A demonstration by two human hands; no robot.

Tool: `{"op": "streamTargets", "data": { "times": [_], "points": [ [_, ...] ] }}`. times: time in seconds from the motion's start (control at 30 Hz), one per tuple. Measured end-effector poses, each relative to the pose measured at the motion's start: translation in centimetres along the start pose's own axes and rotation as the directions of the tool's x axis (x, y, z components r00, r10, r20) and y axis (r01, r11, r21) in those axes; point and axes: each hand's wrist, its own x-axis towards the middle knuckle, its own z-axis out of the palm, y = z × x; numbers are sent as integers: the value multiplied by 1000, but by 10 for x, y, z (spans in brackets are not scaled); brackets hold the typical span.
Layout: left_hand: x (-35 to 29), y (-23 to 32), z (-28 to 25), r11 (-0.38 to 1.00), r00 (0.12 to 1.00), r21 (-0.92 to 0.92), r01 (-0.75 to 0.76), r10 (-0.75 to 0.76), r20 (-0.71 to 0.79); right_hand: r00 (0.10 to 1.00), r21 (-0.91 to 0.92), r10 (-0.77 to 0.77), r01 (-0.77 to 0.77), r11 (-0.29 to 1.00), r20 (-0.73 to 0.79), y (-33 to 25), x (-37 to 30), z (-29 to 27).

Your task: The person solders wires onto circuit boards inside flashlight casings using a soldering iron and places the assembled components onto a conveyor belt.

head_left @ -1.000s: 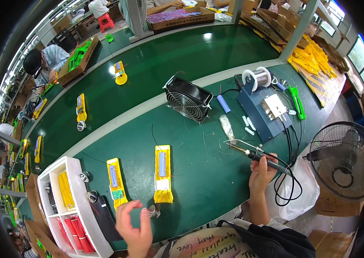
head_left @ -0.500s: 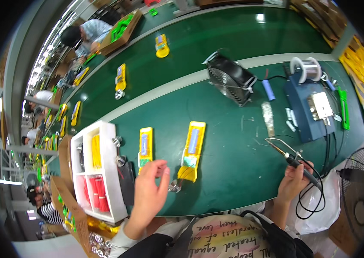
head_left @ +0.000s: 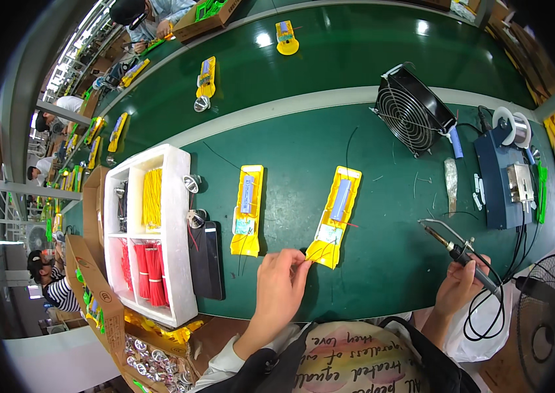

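Observation:
My left hand (head_left: 279,281) is closed in a pinch at the lower corner of a yellow plastic casing (head_left: 331,227), on what looks like a thin dark wire (head_left: 320,251). This casing lies flat with a lilac battery cell (head_left: 341,200) and a small circuit board (head_left: 328,234) in it. My right hand (head_left: 456,289) grips a soldering iron (head_left: 459,253), its tip pointing up and left above the bench, apart from the casing. A bent metal tube (head_left: 453,230) runs alongside the iron. To the left lies a second yellow casing (head_left: 238,243), also holding a cell and a board.
A white foam tray (head_left: 181,262) holds red, yellow and black wires. Beside it are a dark flat block (head_left: 210,275) and small round reflectors (head_left: 190,184). A black fan (head_left: 412,111) and a blue box (head_left: 497,173) with a solder spool (head_left: 520,129) stand right. Other people work beyond.
My left hand has moved right to the lower end of the right casing, its fingers now pinching there. The reflector seen there earlier no longer shows. My right hand still holds the soldering iron. The view has shifted.

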Motion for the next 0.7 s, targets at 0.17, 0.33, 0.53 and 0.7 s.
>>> {"op": "streamTargets", "data": {
  "times": [0.17, 0.33, 0.53, 0.7],
  "points": [
    [-6, -6, 16, 966, 952, -239, -101, 23, -306, 975, 17, -198, 200, 980, -100, -11, -21, 26],
    [3, -5, 29, 955, 914, -260, -143, 26, -405, 988, -274, -151, 157, 949, 42, -26, -40, 60],
    [10, -8, 33, 959, 913, -235, -157, 50, -405, 932, -367, -10, 153, 918, 362, -19, -48, 79],
    [13, -6, 34, 961, 916, -235, -148, 44, -398, 910, -374, 6, 165, 912, 416, -13, -49, 82]
  ]
}}
